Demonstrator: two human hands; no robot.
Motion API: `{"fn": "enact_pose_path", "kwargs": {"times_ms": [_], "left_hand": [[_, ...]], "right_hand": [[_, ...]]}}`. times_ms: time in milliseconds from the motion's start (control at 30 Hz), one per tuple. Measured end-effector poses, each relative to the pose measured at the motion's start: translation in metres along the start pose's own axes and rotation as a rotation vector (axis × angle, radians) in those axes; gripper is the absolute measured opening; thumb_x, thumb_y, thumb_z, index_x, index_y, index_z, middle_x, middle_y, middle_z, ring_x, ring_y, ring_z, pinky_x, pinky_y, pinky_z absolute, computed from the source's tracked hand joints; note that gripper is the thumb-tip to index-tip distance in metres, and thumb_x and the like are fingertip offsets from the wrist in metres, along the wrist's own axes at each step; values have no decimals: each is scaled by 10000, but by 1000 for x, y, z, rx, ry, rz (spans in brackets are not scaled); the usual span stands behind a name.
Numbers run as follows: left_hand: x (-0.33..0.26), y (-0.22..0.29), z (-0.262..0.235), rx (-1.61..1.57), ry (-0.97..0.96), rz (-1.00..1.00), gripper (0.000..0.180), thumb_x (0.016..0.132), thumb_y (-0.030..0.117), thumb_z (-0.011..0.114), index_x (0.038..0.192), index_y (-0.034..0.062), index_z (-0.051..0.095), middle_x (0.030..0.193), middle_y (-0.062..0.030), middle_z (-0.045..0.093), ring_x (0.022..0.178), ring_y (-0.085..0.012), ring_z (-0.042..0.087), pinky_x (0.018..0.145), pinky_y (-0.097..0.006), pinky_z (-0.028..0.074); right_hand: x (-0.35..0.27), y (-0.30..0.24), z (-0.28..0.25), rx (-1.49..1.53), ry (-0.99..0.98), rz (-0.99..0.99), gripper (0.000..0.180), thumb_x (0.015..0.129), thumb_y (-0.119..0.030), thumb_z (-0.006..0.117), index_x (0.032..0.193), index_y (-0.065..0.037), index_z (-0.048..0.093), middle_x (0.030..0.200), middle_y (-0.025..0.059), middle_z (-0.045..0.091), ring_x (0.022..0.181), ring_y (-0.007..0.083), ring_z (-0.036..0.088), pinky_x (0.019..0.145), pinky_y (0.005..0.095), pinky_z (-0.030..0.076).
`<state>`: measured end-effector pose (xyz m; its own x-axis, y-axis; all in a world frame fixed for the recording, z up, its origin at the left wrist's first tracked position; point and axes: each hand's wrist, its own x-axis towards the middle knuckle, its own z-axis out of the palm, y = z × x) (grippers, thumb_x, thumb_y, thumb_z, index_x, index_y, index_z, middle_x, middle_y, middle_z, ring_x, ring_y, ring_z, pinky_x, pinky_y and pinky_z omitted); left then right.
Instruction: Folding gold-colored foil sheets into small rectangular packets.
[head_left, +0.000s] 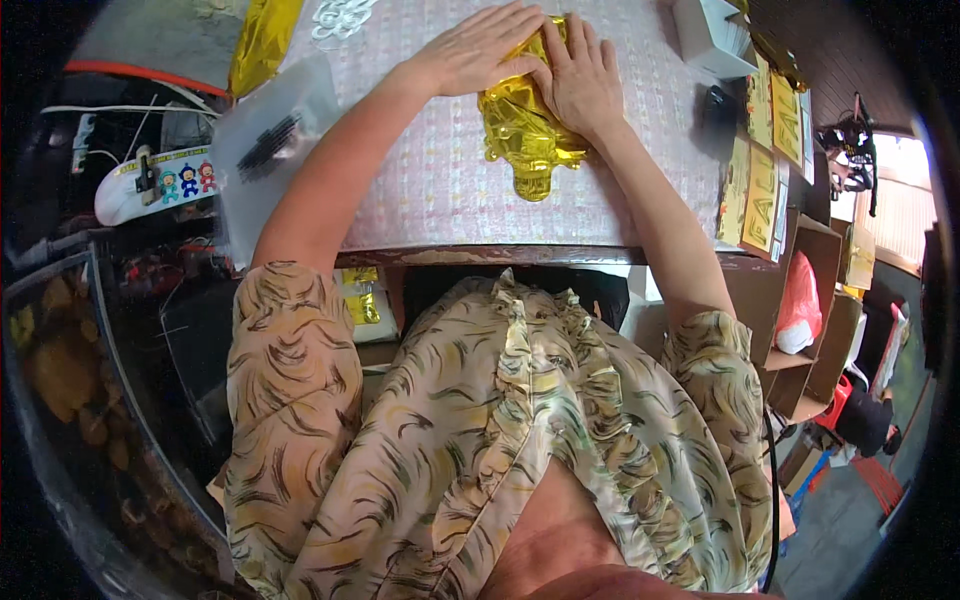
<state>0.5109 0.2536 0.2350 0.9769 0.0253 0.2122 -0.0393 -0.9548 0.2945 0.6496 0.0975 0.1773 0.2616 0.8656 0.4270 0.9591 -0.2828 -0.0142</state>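
A patterned shirt [420, 440] is nearest. The left hand [478, 52] and the right hand [585, 92] lie open, grasping nothing, upon shiny, wrinkled gold foil [515, 115] on the table [420, 190]; its length runs near to far, narrow end toward the shirt.

Left arm [335, 175] and right arm [668, 215] reach far out, palms down.
Both arms are bare from about the elbows. The left hand [478, 50] slants up to the right, its fingers [512, 22] long and close together. The right hand [588, 90] lies just beside it, fingers pointing away and a bit spread. The thumbs [513, 68] point in and come very near each other.
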Motion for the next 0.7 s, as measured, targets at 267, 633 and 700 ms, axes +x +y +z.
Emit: {"fn": "enact_pose_path", "kwargs": {"times_ms": [267,633,700], "left_hand": [[-5,-7,3,123,-53,47,872,993,568,541,1540,-79,335,1626,-284,290,1542,-393,238,1268,-470,203],[-1,0,1,77,-60,19,892,986,578,562,1555,-63,316,1631,-275,280,1542,-391,235,1268,-465,202],[2,3,-5,75,-100,0,907,981,584,566,1556,-68,310,1637,-273,271,1546,-384,229,1268,-466,201]], "right_hand": [[8,59,-38,702,-171,91,624,1072,-319,508,1608,-85,291,1629,228,346,1523,378,304,1251,514,209],[-26,81,-62,270,27,-443,327,861,-130,768,1182,-199,766,1256,12,699,1221,256,606,1007,394,447],[-26,84,-59,271,25,-455,330,865,-137,766,1190,-201,764,1252,10,702,1220,255,608,1004,396,447]]}}
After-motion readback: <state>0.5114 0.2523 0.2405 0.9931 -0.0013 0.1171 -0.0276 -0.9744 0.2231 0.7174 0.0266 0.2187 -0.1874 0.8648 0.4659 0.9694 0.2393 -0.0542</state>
